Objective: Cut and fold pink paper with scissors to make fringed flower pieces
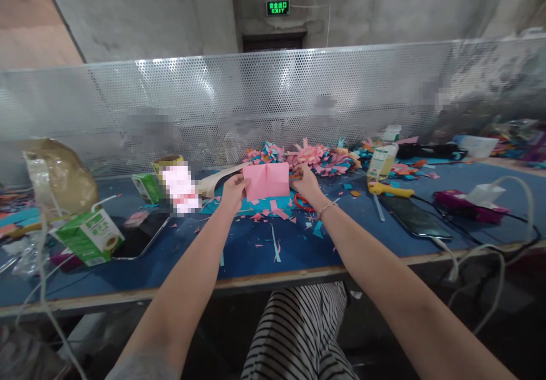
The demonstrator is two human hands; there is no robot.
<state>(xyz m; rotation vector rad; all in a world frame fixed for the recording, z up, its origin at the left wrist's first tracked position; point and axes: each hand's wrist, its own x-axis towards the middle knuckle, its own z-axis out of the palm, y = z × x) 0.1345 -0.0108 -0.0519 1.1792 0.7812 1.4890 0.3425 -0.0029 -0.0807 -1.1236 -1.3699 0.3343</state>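
A pink sheet of paper (pixel 268 181) with a crease down its middle is held up just above the table. My left hand (pixel 235 191) pinches it at the left edge, thumb in front. At the right edge, the fingers of my right hand (pixel 305 181) are closed on the paper. A red-orange loop (pixel 302 202), perhaps a scissors handle, shows below the right hand; its other end is hidden. Under the sheet lies blue paper (pixel 273 206) strewn with pink scraps. Behind it sit fringed pink and blue paper pieces (pixel 310 155).
A phone (pixel 413 216), a yellow-handled tool (pixel 390 190) with a cord, and a bottle (pixel 383 161) are on the right. Green cartons (pixel 89 236) and a tablet (pixel 140 235) are at left. A perforated metal screen (pixel 239 84) backs the blue table (pixel 251 255). White cables hang over the front edge.
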